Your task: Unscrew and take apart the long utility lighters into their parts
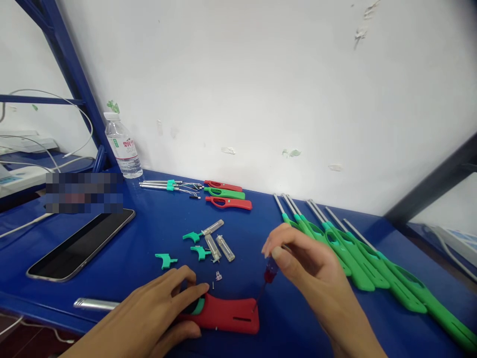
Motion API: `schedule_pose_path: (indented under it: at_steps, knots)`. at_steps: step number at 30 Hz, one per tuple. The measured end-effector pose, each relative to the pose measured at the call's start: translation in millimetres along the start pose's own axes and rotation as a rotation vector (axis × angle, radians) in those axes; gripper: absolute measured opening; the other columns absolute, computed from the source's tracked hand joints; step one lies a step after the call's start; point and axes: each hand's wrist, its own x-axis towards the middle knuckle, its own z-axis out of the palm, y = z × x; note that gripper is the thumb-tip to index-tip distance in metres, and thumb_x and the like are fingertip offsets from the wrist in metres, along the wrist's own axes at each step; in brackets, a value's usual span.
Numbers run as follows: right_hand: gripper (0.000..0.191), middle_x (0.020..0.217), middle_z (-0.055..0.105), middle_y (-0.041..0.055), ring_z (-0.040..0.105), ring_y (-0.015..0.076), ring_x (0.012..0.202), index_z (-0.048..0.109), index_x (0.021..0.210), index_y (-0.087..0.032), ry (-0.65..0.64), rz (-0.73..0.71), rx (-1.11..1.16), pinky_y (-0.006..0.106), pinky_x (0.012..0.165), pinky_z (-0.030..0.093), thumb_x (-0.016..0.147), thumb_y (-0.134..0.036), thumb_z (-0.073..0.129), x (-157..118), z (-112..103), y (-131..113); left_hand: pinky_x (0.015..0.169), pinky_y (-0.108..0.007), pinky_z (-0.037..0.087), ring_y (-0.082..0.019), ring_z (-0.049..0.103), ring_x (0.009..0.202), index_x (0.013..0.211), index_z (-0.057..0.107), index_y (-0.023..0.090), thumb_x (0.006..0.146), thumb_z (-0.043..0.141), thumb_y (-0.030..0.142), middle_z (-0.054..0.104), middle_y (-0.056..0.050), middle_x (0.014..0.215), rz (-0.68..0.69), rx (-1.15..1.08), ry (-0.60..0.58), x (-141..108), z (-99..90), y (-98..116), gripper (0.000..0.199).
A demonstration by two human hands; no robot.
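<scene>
1. Centrally, near the front of the counter (149, 226): one red lighter (231, 312), lying flat, handle to the right, metal tube (96, 304) showing to the left beyond the wrist. Probably light and stiff; smooth plastic, likely a little slippery. Best taken by both long edges beside the trigger opening, clear of the screwdriver tip.
2. Left hand (164, 301): fingers half curled, gripping the lighter, thumb along the near edge, index finger on the far edge.
3. Right hand (309, 266): fingers pinched closed around the handle of a screwdriver (271, 272), which slants down, its tip apparently touching the lighter's end. Slim, rigid, presumably light; the handle is the place to hold.
4. Beyond the lighter: one small screw (213, 285) and one white clip (218, 276), tiny, likely easily lost; fingertips only.
5. Farther back: green triggers (166, 260), stiff-looking; clear tanks (225, 248), possibly brittle, to be held by the sides.
6. Right side: a row of green lighters (357, 266), tubes pointing toward the wall.
</scene>
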Motion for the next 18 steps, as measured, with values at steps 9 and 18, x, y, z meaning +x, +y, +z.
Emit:
schedule_pose_path:
  at_steps: [9, 18]
  knots:
    - [0.022, 0.093, 0.069, -0.0035, 0.065, 0.0116, 0.083, 0.076, 0.092, -0.032, 0.024, -0.011, -0.032, 0.017, 0.074, 0.053, 0.105, -0.048, 0.068, 3.4, -1.9, 2.0, 0.092, -0.027, 0.065, -0.022, 0.081, 0.104, 0.133, 0.074, 0.045, 0.102, 0.061, 0.061, 0.079, 0.0, 0.125, 0.056, 0.077, -0.02, 4.9, -5.7, 2.2, 0.038]
    - [0.022, 0.095, 0.073, -0.0053, 0.067, 0.0105, 0.089, 0.076, 0.093, -0.034, 0.066, -0.02, -0.112, 0.015, 0.079, 0.052, 0.106, -0.049, 0.067, 3.5, -0.8, 4.4, 0.09, -0.027, 0.066, -0.019, 0.082, 0.102, 0.132, 0.074, 0.044, 0.107, 0.043, 0.067, 0.081, 0.0, 0.122, 0.089, 0.125, -0.02, 7.3, -7.2, 3.9, 0.047]
